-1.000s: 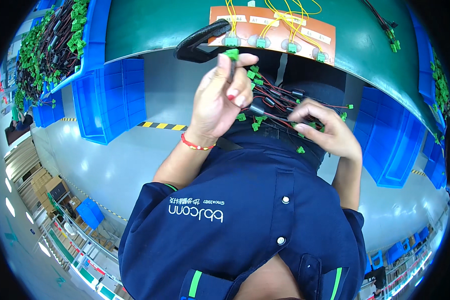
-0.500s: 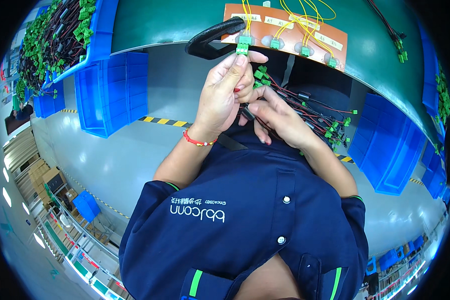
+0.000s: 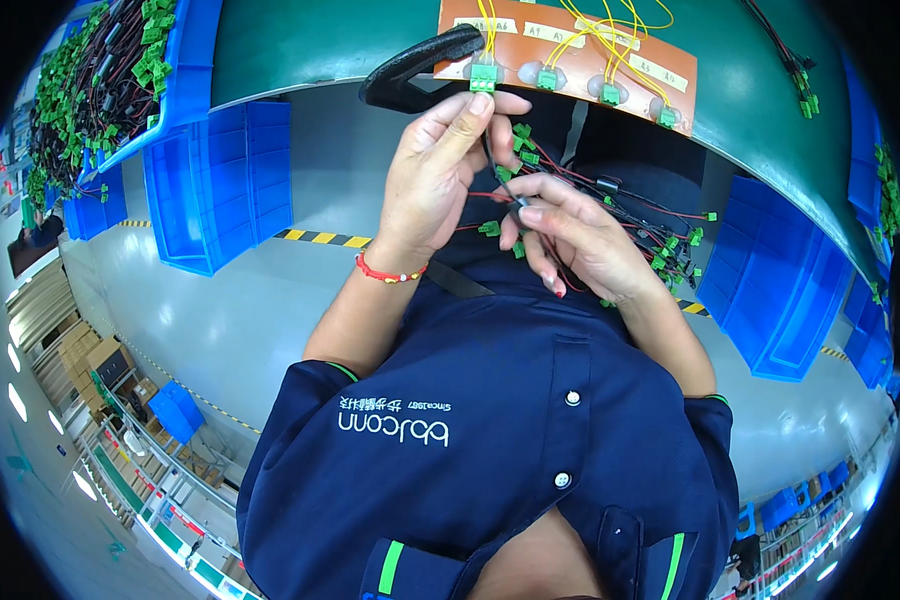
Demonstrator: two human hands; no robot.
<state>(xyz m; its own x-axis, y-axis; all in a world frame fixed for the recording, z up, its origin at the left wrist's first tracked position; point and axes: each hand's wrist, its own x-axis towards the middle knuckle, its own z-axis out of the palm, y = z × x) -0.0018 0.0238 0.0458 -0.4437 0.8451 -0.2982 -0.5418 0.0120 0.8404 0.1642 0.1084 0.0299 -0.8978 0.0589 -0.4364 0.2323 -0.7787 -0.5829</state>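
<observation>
My left hand [image 3: 432, 175] has thumb and fingers pinched on a green terminal connector [image 3: 482, 84], which meets the front edge of an orange board [image 3: 653, 66]. Yellow wires [image 3: 489, 28] rise from that spot. My right hand [image 3: 585, 235], lower and to the right, has its fingers closed on a thin black and red cable [image 3: 492, 160] that runs up toward the left hand. Part of the cable is hidden by my fingers. Beyond the right hand, a bundle of black and red cables with green connectors [image 3: 660, 225] lies across my lap.
A black handle-like piece [image 3: 395, 82] juts out beside the board on the green table [image 3: 315, 45]. More green connectors [image 3: 547, 78] line the board's edge. Blue bins stand left [image 3: 220, 190] and right [image 3: 770, 280]; a blue tray [image 3: 192, 75] at far left is heaped with cables.
My right hand has moved a little right and down from the left hand, leaving cable visible between them. The black part earlier at its fingertips is no longer plainly seen. My left hand keeps its pinch.
</observation>
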